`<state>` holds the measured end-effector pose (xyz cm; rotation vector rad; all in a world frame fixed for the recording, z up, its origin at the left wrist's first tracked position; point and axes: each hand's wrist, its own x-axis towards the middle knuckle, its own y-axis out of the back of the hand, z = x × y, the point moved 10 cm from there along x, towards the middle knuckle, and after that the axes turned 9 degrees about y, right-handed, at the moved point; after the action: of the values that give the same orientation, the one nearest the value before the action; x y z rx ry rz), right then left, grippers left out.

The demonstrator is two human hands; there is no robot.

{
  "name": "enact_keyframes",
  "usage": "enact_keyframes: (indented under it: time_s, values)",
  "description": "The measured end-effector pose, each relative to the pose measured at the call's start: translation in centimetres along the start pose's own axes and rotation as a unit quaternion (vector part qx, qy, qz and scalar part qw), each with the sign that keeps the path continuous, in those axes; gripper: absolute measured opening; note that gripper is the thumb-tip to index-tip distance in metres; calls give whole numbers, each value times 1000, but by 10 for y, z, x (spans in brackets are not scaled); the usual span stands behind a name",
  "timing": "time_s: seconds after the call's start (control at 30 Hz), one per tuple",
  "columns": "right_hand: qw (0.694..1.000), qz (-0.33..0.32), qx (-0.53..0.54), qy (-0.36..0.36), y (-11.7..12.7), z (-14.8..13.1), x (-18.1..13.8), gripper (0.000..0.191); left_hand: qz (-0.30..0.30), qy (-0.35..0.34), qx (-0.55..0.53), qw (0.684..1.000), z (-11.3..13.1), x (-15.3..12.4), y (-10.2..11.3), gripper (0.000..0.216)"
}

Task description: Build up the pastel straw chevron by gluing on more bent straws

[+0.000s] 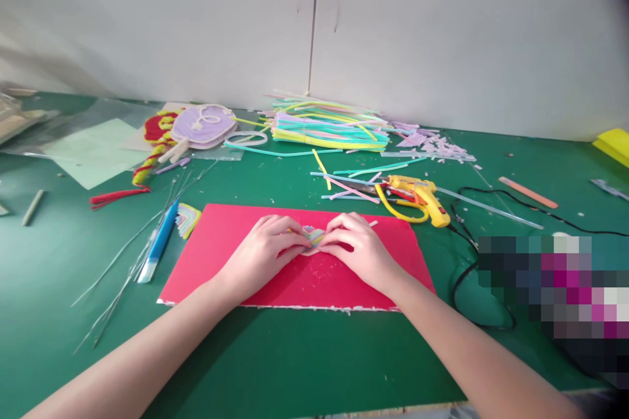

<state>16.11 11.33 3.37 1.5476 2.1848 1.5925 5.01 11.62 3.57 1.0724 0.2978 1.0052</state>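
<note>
On one red board point(289, 291), two hands point(265, 245) point(361, 245), one striped piece point(313, 236)

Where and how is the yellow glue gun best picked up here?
Probably by the handle, coming from the near right side with the right hand, though that hand is at the striped piece. The glue gun lies with its handle angled toward the person and its narrow end leftward. A black cord leaves the handle's end, so gripping above that looks better.
</note>
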Motion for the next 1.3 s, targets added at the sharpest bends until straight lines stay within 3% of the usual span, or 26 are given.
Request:
enact_keyframes:
  time_s: [0.43,0.77,0.97,1.1,1.17,1.3]
  values:
    - [1000,4,15,3,2,-4,1,13,3,7,-23,1000,-2,0,2,18]
    - [999,37,8,-7,11,-2,1,12,124,89,-72,986,-23,-2,32,15]
    - [999,-36,-24,33,-1,-28,3,27,123,29,-32,992,4,-5,31,12]
    - [992,-75,52,85,-9,-53,2,20,132,25,-32,990,6,-6,32,12]
    - [993,-48,89,68,-4,-49,2,26,154,42,-28,987,-2,-7,38,7]
    - [990,86,99,-49,19,-11,-3,56,172,67,-10,983,-18,-7,47,12]
